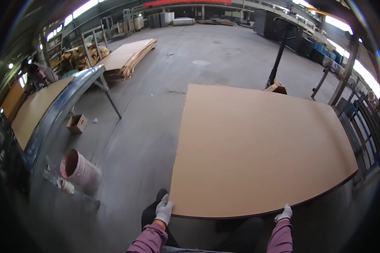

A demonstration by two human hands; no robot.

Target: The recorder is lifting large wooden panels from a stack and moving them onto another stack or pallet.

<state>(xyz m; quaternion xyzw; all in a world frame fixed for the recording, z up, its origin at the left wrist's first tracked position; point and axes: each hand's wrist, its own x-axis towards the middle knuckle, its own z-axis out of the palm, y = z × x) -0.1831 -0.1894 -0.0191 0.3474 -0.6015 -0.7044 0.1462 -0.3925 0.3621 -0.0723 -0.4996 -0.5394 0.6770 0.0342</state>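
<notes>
A large, flat brown cardboard sheet [257, 147] stretches out in front of me, with a dark line along its near edge. My left hand [164, 210], in a whitish knit glove, is closed on its near left corner. Farther right along the same edge, my right hand [284, 213], gloved alike, grips with the thumb on top and the fingers hidden beneath. The sheet covers whatever lies under it.
A hand pallet truck [278, 59] stands beyond the far edge. To the left are a pinkish bucket [80, 170], a small open carton [77, 124] and a blue-edged table [57, 107] bearing a tan sheet. A stack of sheets [124, 59] lies farther back; another person [40, 76] is at far left.
</notes>
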